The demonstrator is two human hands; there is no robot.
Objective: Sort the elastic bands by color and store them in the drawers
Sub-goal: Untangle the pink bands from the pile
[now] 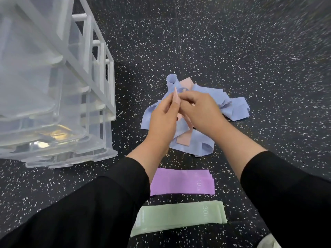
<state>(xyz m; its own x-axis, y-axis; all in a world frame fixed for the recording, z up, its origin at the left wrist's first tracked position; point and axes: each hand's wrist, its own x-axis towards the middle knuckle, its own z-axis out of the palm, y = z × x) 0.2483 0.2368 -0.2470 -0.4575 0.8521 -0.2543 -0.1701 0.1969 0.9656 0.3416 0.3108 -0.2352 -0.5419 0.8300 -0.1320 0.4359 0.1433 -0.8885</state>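
Observation:
A tangled heap of blue elastic bands (232,108) lies on the floor with pink bands among them. My left hand (163,120) and my right hand (200,111) meet above the heap, and both pinch one pink band (176,99) that hangs down between them to a flat end (184,140). Nearer to me lie a flat stack of purple bands (182,182) marked 10 LB and a flat stack of green bands (179,219) marked 30. The clear plastic drawer unit (53,104) stands at the left, its drawers pulled out in steps.
The floor (232,42) is black rubber with white speckles. The drawer unit's white frame (105,77) rises beside the heap. My black sleeves cover the lower part of the view. A pale object (272,242) shows at the bottom right edge.

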